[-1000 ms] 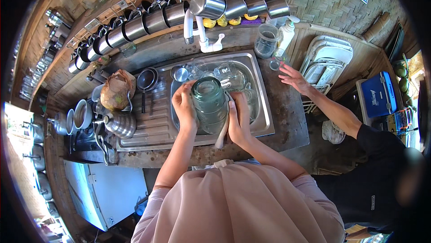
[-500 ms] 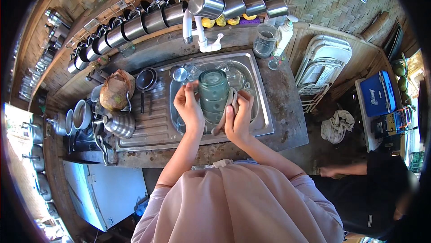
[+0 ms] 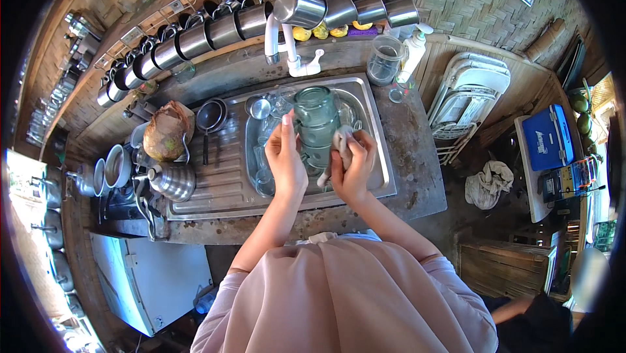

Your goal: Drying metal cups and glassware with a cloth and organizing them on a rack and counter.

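Observation:
A greenish ribbed glass jar (image 3: 315,123) is held up above the sink basin (image 3: 365,190). My left hand (image 3: 285,157) grips its left side, with the thumb and fingers partly hidden behind the glass. My right hand (image 3: 355,169) is closed on a pale cloth (image 3: 341,139) and presses it against the jar's right side. Below and behind the jar, several clear glasses (image 3: 264,180) lie in the basin, along with a small metal cup (image 3: 259,107).
A white tap (image 3: 293,59) rises behind the basin, beneath hanging metal mugs (image 3: 339,7). The drainboard (image 3: 225,170) holds a small dark pan (image 3: 210,115); a coconut (image 3: 168,132) and metal kettle (image 3: 173,182) stand left. A glass pitcher (image 3: 385,59) and white pump bottle (image 3: 413,53) stand right.
The jar has tilted and shifted slightly upward and right, and my left hand has turned around its side. The cloth has moved along the glass. A person at right has moved lower in view.

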`<move>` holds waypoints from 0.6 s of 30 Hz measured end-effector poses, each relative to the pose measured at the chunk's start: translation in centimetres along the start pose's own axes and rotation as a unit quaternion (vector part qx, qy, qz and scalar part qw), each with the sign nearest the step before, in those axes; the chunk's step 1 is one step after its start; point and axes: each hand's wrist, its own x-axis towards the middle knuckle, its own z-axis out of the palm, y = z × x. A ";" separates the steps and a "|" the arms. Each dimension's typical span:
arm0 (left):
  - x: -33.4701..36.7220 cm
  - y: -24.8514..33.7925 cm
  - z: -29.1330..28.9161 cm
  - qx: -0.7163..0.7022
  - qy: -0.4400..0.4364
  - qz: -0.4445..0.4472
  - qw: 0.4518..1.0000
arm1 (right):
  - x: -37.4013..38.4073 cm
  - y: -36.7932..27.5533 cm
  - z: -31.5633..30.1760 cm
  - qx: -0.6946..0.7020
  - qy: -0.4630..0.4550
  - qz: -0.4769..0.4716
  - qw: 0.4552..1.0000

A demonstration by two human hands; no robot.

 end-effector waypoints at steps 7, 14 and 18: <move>0.1 0.2 -0.4 -0.002 -0.046 -0.045 0.998 | 1.8 0.6 -1.3 0.118 -0.033 0.182 0.976; -0.3 -0.6 -0.1 0.036 -0.080 -0.095 0.992 | 4.4 2.5 -2.1 0.340 -0.089 0.321 0.879; -0.4 -0.4 0.4 -0.006 -0.059 -0.131 0.990 | 3.7 2.6 -3.0 0.328 -0.142 0.357 0.863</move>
